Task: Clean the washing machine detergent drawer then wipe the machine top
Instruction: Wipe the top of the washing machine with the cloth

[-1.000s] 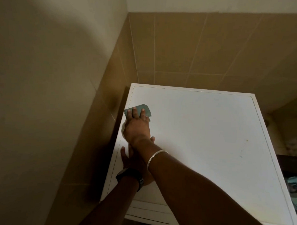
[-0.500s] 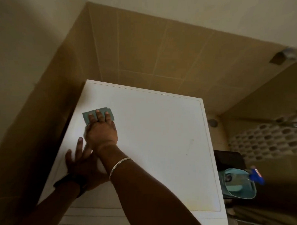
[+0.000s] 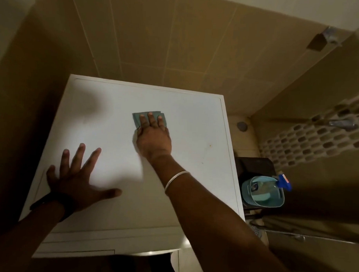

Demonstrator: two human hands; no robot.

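Note:
The white washing machine top (image 3: 195,136) fills the middle of the view. A folded teal cloth (image 3: 136,119) lies flat on it, a little behind the centre. My right hand (image 3: 153,138) presses down on the cloth with the fingers flat on top of it. My left hand (image 3: 75,179) rests flat on the near left part of the top, fingers spread, holding nothing. The closed detergent drawer front (image 3: 75,252) shows at the near left edge of the machine.
Tan tiled walls (image 3: 157,43) close in behind and on the left of the machine. To the right, below the top, a teal bucket (image 3: 262,191) holds a spray bottle with a blue trigger (image 3: 284,180). A metal tap (image 3: 342,123) sticks out of the mosaic wall.
My right hand slid the cloth from the back left edge toward the middle of the top. My left hand is now uncovered and spread flat. The camera turned to the right.

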